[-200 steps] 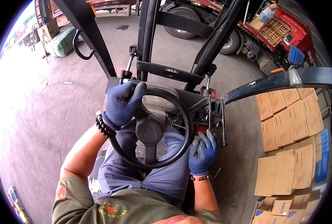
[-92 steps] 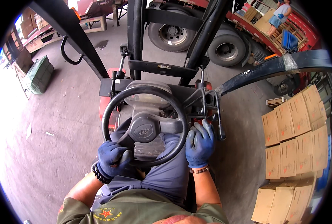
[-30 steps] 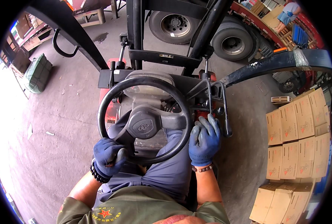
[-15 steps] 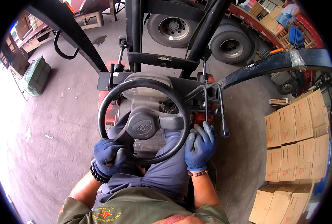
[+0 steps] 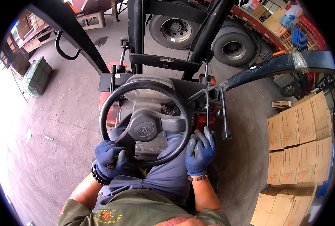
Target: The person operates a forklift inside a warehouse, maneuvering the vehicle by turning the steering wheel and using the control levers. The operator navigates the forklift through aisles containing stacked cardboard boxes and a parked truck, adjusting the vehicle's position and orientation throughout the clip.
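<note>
My left hand point(image 5: 109, 158), in a blue glove with grey fingertips, is closed on the lower left rim of the black steering wheel point(image 5: 186, 124). At the right of the wheel, my right hand point(image 5: 199, 150), also gloved, has its fingers curled at the lower end of a long control lever point(image 5: 207, 109), whose knob they hide. A second lever point(image 5: 226, 130) stands just beside it, untouched. The forklift's black mast point(image 5: 166, 62) rises ahead of the wheel.
Truck wheels point(image 5: 229, 49) and a red truck bed point(image 5: 243, 19) are ahead, where a person point(image 5: 288, 20) stands among pallets. Stacked cartons point(image 5: 299, 154) line the right. A green wrapped bale point(image 5: 37, 75) lies at left. The curved black beam point(image 5: 265, 67) crosses the right side.
My left hand came down from the wheel's top to its lower left. The truck and cartons shifted in view. Lately my right hand has moved slightly down and left with the lever.
</note>
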The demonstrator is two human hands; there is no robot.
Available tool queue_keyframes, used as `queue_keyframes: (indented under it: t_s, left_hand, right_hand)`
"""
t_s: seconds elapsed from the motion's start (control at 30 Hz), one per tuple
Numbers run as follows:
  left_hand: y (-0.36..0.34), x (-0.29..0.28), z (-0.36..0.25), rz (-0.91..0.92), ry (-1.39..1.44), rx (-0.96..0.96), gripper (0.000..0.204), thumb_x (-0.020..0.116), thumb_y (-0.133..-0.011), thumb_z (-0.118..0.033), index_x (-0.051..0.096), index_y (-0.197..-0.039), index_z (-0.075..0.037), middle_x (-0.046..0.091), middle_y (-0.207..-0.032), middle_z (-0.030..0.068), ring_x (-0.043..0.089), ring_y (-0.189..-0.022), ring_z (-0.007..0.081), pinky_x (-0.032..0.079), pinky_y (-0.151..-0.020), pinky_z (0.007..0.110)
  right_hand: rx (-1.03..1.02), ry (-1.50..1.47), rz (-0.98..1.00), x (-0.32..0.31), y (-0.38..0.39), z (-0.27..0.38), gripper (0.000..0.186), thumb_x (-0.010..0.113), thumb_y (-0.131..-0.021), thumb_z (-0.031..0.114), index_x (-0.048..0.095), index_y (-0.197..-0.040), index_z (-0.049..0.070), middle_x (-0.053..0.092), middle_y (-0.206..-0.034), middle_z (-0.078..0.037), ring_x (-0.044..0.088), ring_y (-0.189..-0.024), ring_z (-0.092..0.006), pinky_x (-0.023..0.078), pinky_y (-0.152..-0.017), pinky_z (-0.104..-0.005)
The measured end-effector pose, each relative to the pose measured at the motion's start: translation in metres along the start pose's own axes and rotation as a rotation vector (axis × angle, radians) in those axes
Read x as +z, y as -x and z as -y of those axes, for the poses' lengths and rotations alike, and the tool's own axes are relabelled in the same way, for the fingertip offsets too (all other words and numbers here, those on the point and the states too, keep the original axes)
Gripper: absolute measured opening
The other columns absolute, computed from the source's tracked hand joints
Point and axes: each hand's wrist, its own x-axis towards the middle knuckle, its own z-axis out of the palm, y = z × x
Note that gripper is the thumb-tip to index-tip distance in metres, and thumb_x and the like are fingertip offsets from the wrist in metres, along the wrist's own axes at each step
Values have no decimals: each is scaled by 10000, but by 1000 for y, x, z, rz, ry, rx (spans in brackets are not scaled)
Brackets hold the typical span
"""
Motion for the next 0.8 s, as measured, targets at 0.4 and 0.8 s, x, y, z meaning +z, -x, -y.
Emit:
queue_keyframes:
  t_s: [0.4,0.8]
  left_hand:
    - [9,-7,1,7,7,-22,155,847,-856,-96,760,-985,-98,717,-824,110,694,-726,344,517,-690,448]
    - [7,-11,-9,-3,29,-17,147,856,-849,-107,767,-965,-98,715,-813,111,692,-727,343,516,-687,448]
  right_hand:
    - [-4,-19,13,-5,11,7,215,706,-1013,160,777,-886,2,821,-1204,-136,687,-1342,-401,475,-1230,-595]
    - [240,43,-9,-45,-95,-68,317,631,-1150,264,756,-1206,-21,789,-1248,-227,754,-1189,-418,589,-1055,-558]
